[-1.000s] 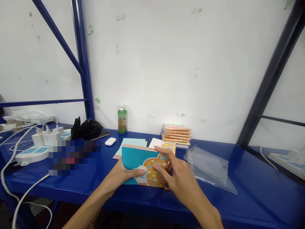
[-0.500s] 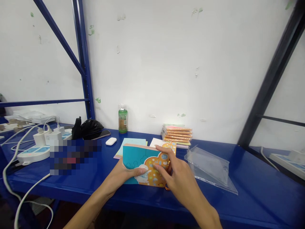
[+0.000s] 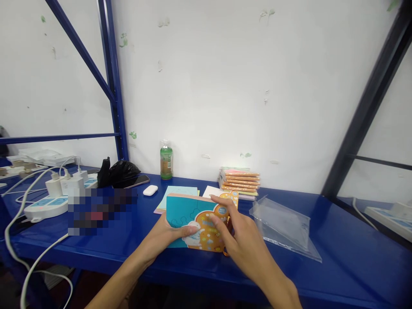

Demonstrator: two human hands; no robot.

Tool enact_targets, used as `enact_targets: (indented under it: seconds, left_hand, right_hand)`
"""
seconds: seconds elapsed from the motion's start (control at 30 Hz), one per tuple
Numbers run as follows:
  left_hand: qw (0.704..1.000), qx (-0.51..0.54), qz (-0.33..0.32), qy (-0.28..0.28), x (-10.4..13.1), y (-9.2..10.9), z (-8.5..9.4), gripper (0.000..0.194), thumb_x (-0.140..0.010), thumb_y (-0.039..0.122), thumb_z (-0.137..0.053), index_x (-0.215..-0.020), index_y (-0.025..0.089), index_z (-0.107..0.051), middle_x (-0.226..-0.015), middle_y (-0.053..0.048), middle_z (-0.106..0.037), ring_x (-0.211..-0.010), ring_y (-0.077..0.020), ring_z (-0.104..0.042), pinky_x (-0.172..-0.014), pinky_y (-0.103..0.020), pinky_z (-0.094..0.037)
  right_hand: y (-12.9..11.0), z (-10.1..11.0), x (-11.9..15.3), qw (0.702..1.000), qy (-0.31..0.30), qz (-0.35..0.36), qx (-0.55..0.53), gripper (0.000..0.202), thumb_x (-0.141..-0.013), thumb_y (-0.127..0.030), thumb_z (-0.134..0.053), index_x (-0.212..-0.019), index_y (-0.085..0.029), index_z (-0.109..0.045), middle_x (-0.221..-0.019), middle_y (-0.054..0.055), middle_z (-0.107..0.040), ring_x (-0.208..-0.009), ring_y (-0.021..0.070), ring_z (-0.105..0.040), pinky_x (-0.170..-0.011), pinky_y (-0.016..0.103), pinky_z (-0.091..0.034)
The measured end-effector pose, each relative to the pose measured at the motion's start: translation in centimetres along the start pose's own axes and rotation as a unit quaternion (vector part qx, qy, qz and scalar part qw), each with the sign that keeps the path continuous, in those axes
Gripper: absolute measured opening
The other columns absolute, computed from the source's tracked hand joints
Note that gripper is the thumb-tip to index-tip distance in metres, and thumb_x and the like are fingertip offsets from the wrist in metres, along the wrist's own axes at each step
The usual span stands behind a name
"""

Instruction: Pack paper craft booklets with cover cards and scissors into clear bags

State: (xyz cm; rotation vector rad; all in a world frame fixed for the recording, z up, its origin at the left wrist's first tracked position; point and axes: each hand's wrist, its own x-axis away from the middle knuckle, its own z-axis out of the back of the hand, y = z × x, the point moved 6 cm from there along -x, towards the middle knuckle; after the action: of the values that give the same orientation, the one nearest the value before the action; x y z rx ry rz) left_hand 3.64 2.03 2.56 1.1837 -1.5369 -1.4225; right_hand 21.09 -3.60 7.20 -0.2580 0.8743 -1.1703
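Observation:
A small thick notebook [image 3: 182, 209] with a teal and orange cartoon cover is held upright above the table's front part. My left hand [image 3: 169, 234] is closed on its left side, the thumb pressed across the cover and the other fingers hidden behind. On the right side, my right hand [image 3: 240, 231] grips it too, index finger along the top edge and thumb on the orange part. An orange ring shows at the lower right corner. Behind the notebook lie pastel paper sheets [image 3: 183, 190] and a white and orange piece [image 3: 214, 192], partly covered.
Clear plastic sleeves [image 3: 286, 225] lie to the right on the blue table [image 3: 350, 249]. A stack of wrapped orange packs [image 3: 241, 180], a green bottle [image 3: 166, 161], a white earphone case [image 3: 150, 190], a phone [image 3: 137, 182], a black bag [image 3: 120, 172] and a power strip [image 3: 48, 209] stand around.
My right thumb has slid slightly up the orange part of the cover. The notebook and my left hand stay almost where they were.

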Motion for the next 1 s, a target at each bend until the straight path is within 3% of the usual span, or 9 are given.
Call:
enact_targets:
  seconds: [0.13,0.2,0.37,0.47,0.57,0.67,0.8,0.9,1.0]
  left_hand:
    - [1.000,-0.003,-0.011,0.002,0.0,0.1,0.0,0.065,-0.061,0.038,-0.091,-0.120,0.020,-0.070,-0.123,-0.011,-0.075,-0.114,-0.0360,-0.069,-0.097,-0.048,-0.055]
    - [1.000,-0.004,-0.011,0.005,0.0,0.0,0.1,0.062,-0.062,0.038,-0.091,-0.118,0.020,-0.070,-0.123,-0.011,-0.075,-0.114,-0.0361,-0.069,-0.098,-0.048,-0.055]
    - [1.000,-0.005,0.003,0.019,0.0,-0.3,0.6,0.063,-0.061,0.039,-0.091,-0.118,0.020,-0.070,-0.119,-0.011,-0.077,-0.112,-0.0363,-0.070,-0.096,-0.048,-0.056]
    - [1.000,-0.007,0.003,0.025,0.0,-0.4,0.7,0.064,-0.060,0.039,-0.092,-0.117,0.020,-0.070,-0.116,-0.010,-0.078,-0.112,-0.0368,-0.070,-0.096,-0.049,-0.056]
    - [1.000,-0.009,0.002,0.027,0.0,-0.4,0.6,0.063,-0.059,0.040,-0.092,-0.116,0.021,-0.071,-0.115,-0.010,-0.078,-0.111,-0.0367,-0.070,-0.096,-0.049,-0.056]
    - [1.000,-0.013,-0.002,0.022,0.0,-0.1,0.4,0.064,-0.060,0.040,-0.091,-0.117,0.020,-0.071,-0.115,-0.010,-0.078,-0.110,-0.0364,-0.071,-0.095,-0.048,-0.057]
    - [1.000,-0.016,-0.004,0.011,-0.1,-0.1,0.4,0.063,-0.061,0.040,-0.091,-0.117,0.020,-0.071,-0.116,-0.011,-0.078,-0.111,-0.0367,-0.070,-0.095,-0.049,-0.057]
    - [1.000,-0.009,0.001,0.013,-0.2,-0.4,0.5,0.065,-0.060,0.041,-0.091,-0.118,0.019,-0.071,-0.118,-0.011,-0.077,-0.112,-0.0377,-0.070,-0.096,-0.050,-0.057]
    - [1.000,0.001,-0.001,0.019,-0.3,-0.6,0.6,0.068,-0.059,0.040,-0.092,-0.120,0.020,-0.070,-0.123,-0.011,-0.075,-0.116,-0.0378,-0.068,-0.097,-0.049,-0.056]
  right_hand:
    - [1.2,0.4,-0.2,1.000,-0.016,-0.014,-0.012,0.048,-0.104,-0.052,-0.032,-0.147,-0.033,-0.041,-0.079,-0.001,-0.071,-0.074,0.0220,-0.070,-0.062,0.028,-0.047]
    - [2.4,1.6,-0.3,0.999,0.010,-0.034,-0.008,0.052,-0.104,-0.054,-0.029,-0.148,-0.029,-0.039,-0.080,0.001,-0.072,-0.070,0.0216,-0.069,-0.061,0.029,-0.047]
    - [6.4,7.1,0.2,0.987,0.096,-0.106,0.068,0.051,-0.099,-0.062,-0.034,-0.120,-0.028,-0.064,-0.078,0.001,-0.073,-0.058,0.0195,-0.067,-0.059,0.030,-0.047]
    - [9.6,10.8,1.6,0.947,0.152,-0.205,0.195,0.049,-0.096,-0.064,-0.034,-0.109,-0.030,-0.067,-0.086,0.005,-0.077,-0.074,0.0296,-0.072,-0.068,0.039,-0.050]
    - [13.2,12.6,3.3,0.890,0.149,-0.307,0.301,0.057,-0.093,-0.066,-0.030,-0.121,-0.030,-0.064,-0.098,0.013,-0.077,-0.081,0.0408,-0.072,-0.071,0.051,-0.050]
    - [16.6,11.9,4.0,0.880,0.103,-0.350,0.305,0.068,-0.092,-0.069,-0.027,-0.138,-0.029,-0.057,-0.095,0.016,-0.076,-0.082,0.0415,-0.072,-0.072,0.053,-0.051]
    - [19.4,9.4,3.4,0.893,0.028,-0.347,0.285,0.064,-0.094,-0.061,-0.025,-0.141,-0.029,-0.056,-0.095,0.015,-0.075,-0.091,0.0390,-0.072,-0.077,0.051,-0.052]
    - [19.8,9.1,3.2,0.885,0.045,-0.333,0.321,0.065,-0.095,-0.058,-0.025,-0.142,-0.026,-0.055,-0.105,0.019,-0.072,-0.105,0.0417,-0.068,-0.079,0.053,-0.052]
    - [20.1,10.3,3.7,0.857,0.089,-0.354,0.362,0.071,-0.092,-0.064,-0.023,-0.144,-0.026,-0.053,-0.112,0.026,-0.067,-0.111,0.0467,-0.063,-0.075,0.056,-0.051]
